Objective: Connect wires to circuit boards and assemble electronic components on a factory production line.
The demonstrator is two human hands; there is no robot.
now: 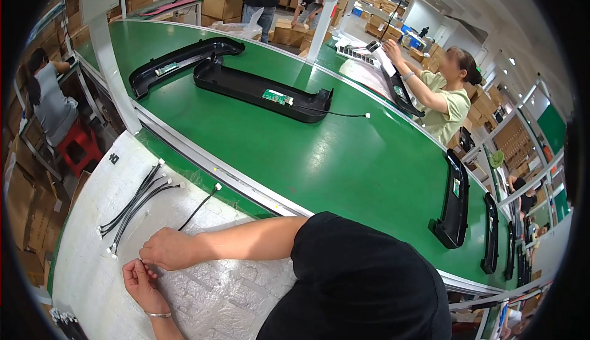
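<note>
Apparently, both hands (pixel 167 249) (pixel 141 283) pinch one black cable (pixel 196 207); the white board (pixel 215 297) bears a dark mark (pixel 114 158).

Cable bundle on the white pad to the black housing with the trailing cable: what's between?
Head view, from cable bundle to black housing: bare white pad, narrow green strip, silver rail, then bare green worktop.
</note>
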